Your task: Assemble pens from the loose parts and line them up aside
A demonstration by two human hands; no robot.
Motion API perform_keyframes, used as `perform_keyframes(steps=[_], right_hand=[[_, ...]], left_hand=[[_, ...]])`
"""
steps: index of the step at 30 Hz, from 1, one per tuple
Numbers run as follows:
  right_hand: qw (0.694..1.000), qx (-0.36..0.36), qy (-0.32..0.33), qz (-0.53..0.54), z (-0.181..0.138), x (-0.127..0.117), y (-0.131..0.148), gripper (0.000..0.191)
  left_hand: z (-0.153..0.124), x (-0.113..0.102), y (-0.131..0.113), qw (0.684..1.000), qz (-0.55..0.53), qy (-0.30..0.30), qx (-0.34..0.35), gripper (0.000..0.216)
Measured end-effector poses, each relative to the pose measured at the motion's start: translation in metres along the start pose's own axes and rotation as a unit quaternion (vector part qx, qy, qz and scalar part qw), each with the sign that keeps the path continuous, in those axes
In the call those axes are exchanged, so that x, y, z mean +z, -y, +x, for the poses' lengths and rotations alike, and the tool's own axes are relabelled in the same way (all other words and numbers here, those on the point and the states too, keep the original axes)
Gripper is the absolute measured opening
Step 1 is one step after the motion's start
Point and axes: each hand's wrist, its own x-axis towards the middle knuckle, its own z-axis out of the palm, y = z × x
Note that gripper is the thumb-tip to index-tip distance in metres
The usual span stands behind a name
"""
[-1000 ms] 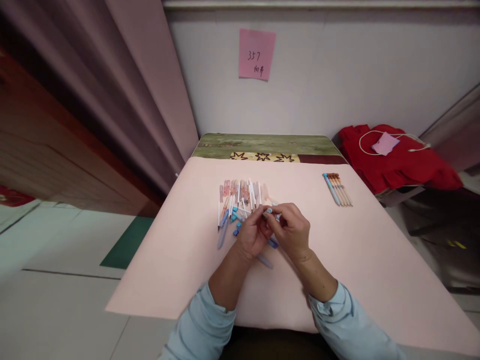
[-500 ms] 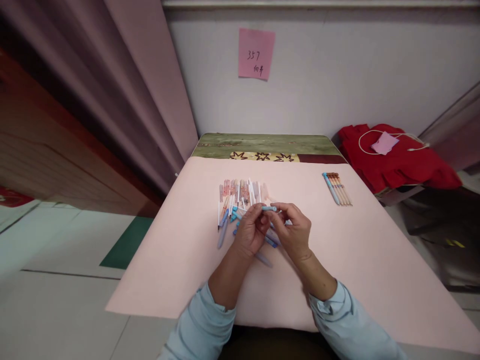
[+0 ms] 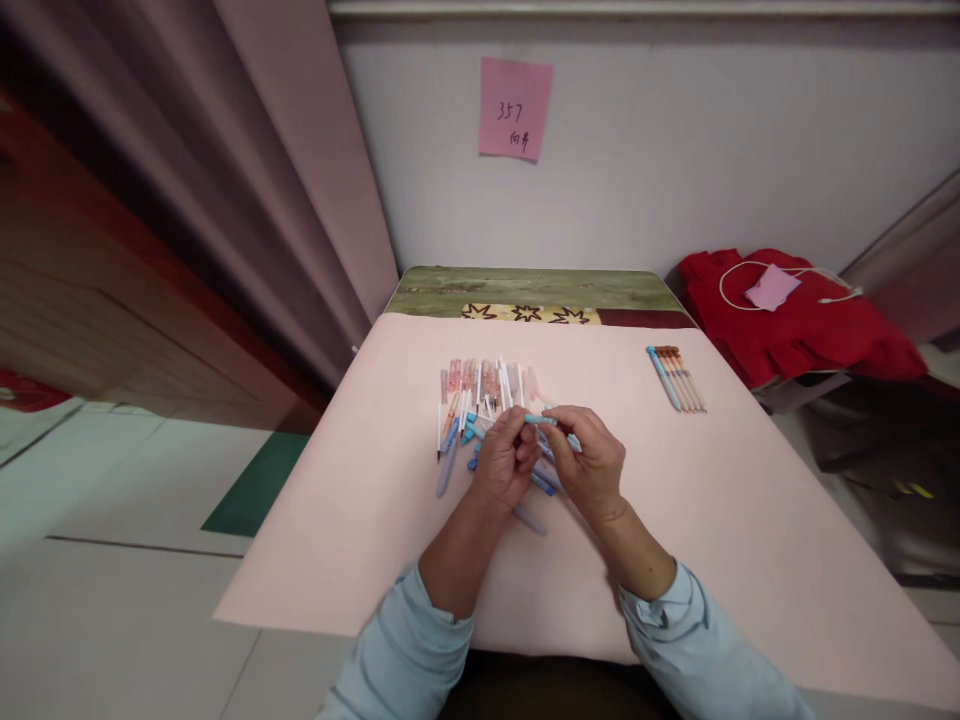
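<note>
Between my two hands is a small light-blue pen part (image 3: pixel 539 419), held level above the pile. My left hand (image 3: pixel 508 460) pinches its left end with thumb and forefinger. The fingertips of my right hand (image 3: pixel 589 455) are closed on its right end. Under and behind the hands lie loose pen parts: white refills (image 3: pixel 462 412), clear pinkish barrels (image 3: pixel 454 376), a pale violet barrel (image 3: pixel 447 467) and blue pieces (image 3: pixel 472 428). My hands hide some of the pile.
A row of several assembled pens (image 3: pixel 676 380) lies at the right on the pink-covered table (image 3: pixel 360 500). Beyond the table's right edge is a red cloth (image 3: pixel 825 335) with a white cable. A pink note (image 3: pixel 516 108) hangs on the wall.
The light-blue part has turned slightly between my fingers, its right end now tipped a little lower. Both hands otherwise keep their place, and the pile looks the same.
</note>
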Motion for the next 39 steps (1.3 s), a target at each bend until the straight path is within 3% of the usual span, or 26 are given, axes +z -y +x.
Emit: perform_keyframes(steps=[4, 7, 11, 17, 20, 23, 26, 28, 31, 36, 38, 39], right_hand=[[1.000, 0.024, 0.005, 0.011, 0.000, 0.000, 0.000, 0.009], [0.992, 0.108, -0.004, 0.060, -0.001, 0.003, -0.001, 0.012], [0.952, 0.239, -0.030, 0.191, -0.004, 0.008, -0.006, 0.024], [0.910, 0.312, -0.069, 0.265, -0.002, 0.008, -0.008, 0.025], [0.849, 0.391, -0.046, 0.352, 0.000, 0.010, -0.008, 0.026], [0.743, 0.499, 0.009, 0.445, 0.001, 0.011, -0.010, 0.024], [0.652, 0.561, 0.045, 0.508, 0.002, 0.012, -0.014, 0.021], [0.625, 0.572, 0.044, 0.529, 0.002, 0.012, -0.015, 0.020], [0.606, 0.572, 0.044, 0.551, 0.002, 0.012, -0.016, 0.015], [0.605, 0.562, 0.038, 0.562, 0.000, 0.013, -0.017, 0.009], [0.619, 0.551, 0.048, 0.558, -0.001, 0.013, -0.018, 0.010], [0.640, 0.536, 0.052, 0.548, -0.002, 0.013, -0.018, 0.011]], left_hand=[[0.000, 0.001, -0.001, 1.000, 0.010, 0.004, 0.006, 0.035], [0.000, 0.002, -0.002, 1.000, 0.008, 0.011, 0.018, 0.030], [0.000, 0.004, -0.001, 1.000, 0.003, 0.028, 0.005, 0.028], [0.000, 0.002, 0.004, 0.998, 0.051, 0.015, 0.045, 0.027], [0.001, 0.003, 0.005, 0.991, 0.090, -0.016, 0.097, 0.026], [-0.002, 0.005, 0.002, 0.969, 0.168, -0.061, 0.170, 0.021], [-0.007, 0.006, -0.003, 0.922, 0.268, -0.089, 0.263, 0.016], [-0.011, 0.008, -0.006, 0.887, 0.334, -0.077, 0.310, 0.017], [-0.016, 0.010, -0.009, 0.856, 0.393, -0.046, 0.334, 0.021], [-0.020, 0.016, -0.008, 0.876, 0.370, -0.020, 0.310, 0.024], [-0.021, 0.017, -0.009, 0.876, 0.372, -0.011, 0.306, 0.024], [-0.021, 0.018, -0.009, 0.876, 0.371, -0.010, 0.307, 0.023]])
